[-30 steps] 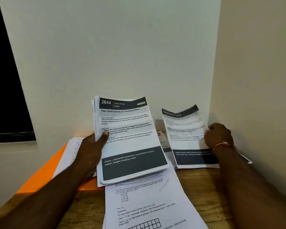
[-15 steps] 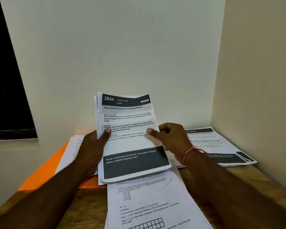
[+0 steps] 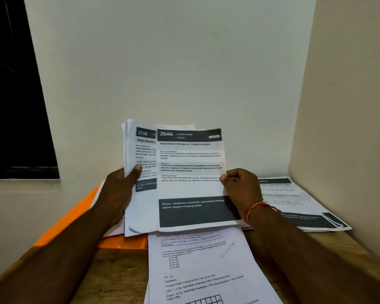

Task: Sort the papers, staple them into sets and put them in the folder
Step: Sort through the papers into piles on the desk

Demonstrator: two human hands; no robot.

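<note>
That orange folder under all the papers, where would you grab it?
Probably the folder by its near edge, from the front: that strip lies bare on the table, while loose sheets cover the part farther back. It lies flat, so pinch the edge with the thumb on top and slide it out.

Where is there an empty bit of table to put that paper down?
The table is bare front left, between the orange folder and the maths sheet, and front right, between that sheet and the side wall, in front of the dark-banded pile. The back is crowded with papers.
</note>
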